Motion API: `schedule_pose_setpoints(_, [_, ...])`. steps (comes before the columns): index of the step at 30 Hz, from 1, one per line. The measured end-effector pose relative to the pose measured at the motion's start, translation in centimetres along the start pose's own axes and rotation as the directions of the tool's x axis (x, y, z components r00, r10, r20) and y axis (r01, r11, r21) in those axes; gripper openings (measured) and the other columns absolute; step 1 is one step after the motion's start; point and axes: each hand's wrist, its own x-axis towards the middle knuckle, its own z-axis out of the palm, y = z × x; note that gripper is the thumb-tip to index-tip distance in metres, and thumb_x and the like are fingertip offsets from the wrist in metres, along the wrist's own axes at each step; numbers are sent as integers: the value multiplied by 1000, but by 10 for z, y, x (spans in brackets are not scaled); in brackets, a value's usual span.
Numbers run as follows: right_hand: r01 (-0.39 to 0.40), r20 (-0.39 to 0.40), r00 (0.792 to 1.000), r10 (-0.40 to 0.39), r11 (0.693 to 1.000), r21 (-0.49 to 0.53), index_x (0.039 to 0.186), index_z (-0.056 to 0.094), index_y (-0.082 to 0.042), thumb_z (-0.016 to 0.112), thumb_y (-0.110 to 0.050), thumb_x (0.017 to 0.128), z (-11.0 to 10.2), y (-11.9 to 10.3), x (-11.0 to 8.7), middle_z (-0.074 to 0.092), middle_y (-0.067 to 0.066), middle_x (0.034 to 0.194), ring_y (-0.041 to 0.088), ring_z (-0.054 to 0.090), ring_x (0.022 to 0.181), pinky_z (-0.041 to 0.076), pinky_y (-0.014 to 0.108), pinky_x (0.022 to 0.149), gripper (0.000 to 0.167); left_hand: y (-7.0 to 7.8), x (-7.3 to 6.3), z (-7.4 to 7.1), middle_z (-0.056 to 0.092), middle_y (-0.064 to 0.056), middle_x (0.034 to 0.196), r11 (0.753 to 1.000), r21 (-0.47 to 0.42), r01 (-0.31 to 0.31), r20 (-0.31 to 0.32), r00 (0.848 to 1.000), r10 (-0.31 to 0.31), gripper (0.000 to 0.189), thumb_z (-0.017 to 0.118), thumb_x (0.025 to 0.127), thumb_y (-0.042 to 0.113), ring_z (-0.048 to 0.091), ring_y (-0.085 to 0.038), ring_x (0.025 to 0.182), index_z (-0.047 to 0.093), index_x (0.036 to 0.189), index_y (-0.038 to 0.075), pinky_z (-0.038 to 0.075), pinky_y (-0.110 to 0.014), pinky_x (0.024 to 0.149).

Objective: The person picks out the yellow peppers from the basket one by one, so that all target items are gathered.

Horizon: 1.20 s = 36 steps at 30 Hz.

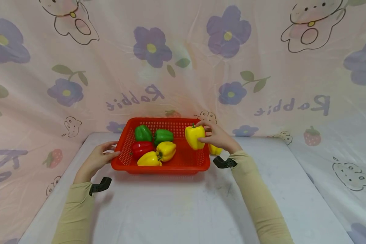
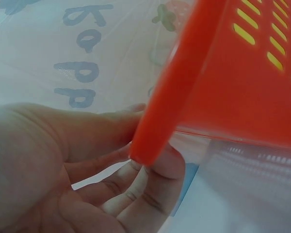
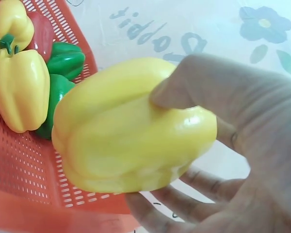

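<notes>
- A white counter [image 1: 177, 210] stretches out before me, with faint dark marks on it below my right wrist.
- Pale pink-and-white cloth [image 1: 195, 78] hangs behind the counter and along both sides, creased in places and printed with purple flowers [image 1: 228, 32], strawberries [image 1: 311, 136] and line-drawn animals [image 1: 309, 25].
- Writing on the cloth says "Rabbit" [image 1: 292, 105], at least twice along the back, its letters running in reverse, right to left; I can make out no brand or label on the basket or the peppers.
- A red slotted basket [image 1: 158, 168] sits near the back of the counter.
- My left hand [image 1: 99, 157] grips the basket's left rim, thumb and fingers on either side of it.
- My right hand [image 1: 218, 135] has its thumb and fingers round a held yellow pepper [image 1: 194, 137], raised over the basket's right end, stem up.
- Inside, toward the left, lie two green peppers [image 1: 143, 133], one red pepper [image 1: 142, 149] and two yellow peppers [image 1: 166, 151].
- Another yellow one [image 1: 215, 149] shows just beyond the right rim, partly hidden by my hand.
</notes>
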Motion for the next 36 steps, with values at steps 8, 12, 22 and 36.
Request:
schedule_pose_setpoints(8, [28, -15, 1000, -27, 998, 62, 128, 49, -8, 73, -7, 84, -11, 0, -10, 49, 10, 128, 36, 47, 120, 42, 51, 97, 51, -1, 1, 0, 44, -31, 123, 1000, 19, 13, -1, 1000, -13, 58, 60, 95, 9, 62, -13, 83, 33, 143, -7, 55, -28, 71])
schedule_pose_setpoints(12, [9, -37, 999, -7, 998, 61, 128, 51, -5, 73, -8, 84, -17, 1, -16, 50, 10, 128, 36, 47, 120, 42, 51, 98, 50, 0, 0, 1, 44, -31, 123, 1000, 18, 9, -2, 1000, -9, 58, 60, 95, 9, 62, -13, 82, 33, 143, -7, 55, -28, 71])
schedule_pose_setpoints(22, [-25, -72, 997, 29, 998, 59, 131, 47, -1, 67, -3, 87, -34, -9, -40, 43, 17, 135, 43, 42, 123, 41, 53, 97, 48, 0, 1, 1, 45, -30, 122, 1000, 27, 15, 1, 1000, -15, 58, 61, 95, 11, 62, -12, 84, 34, 143, -7, 55, -28, 71])
schedule_pose_setpoints(36, [-108, -156, 982, 108, 994, 6, 135, 47, -13, 70, -23, 89, -61, 42, -58, 39, 12, 141, 43, 41, 124, 41, 58, 95, 53, 0, 0, -2, 44, -31, 123, 1000, 19, -5, 11, 1000, 4, 56, 60, 95, 10, 63, -13, 84, 34, 142, -9, 55, -28, 72])
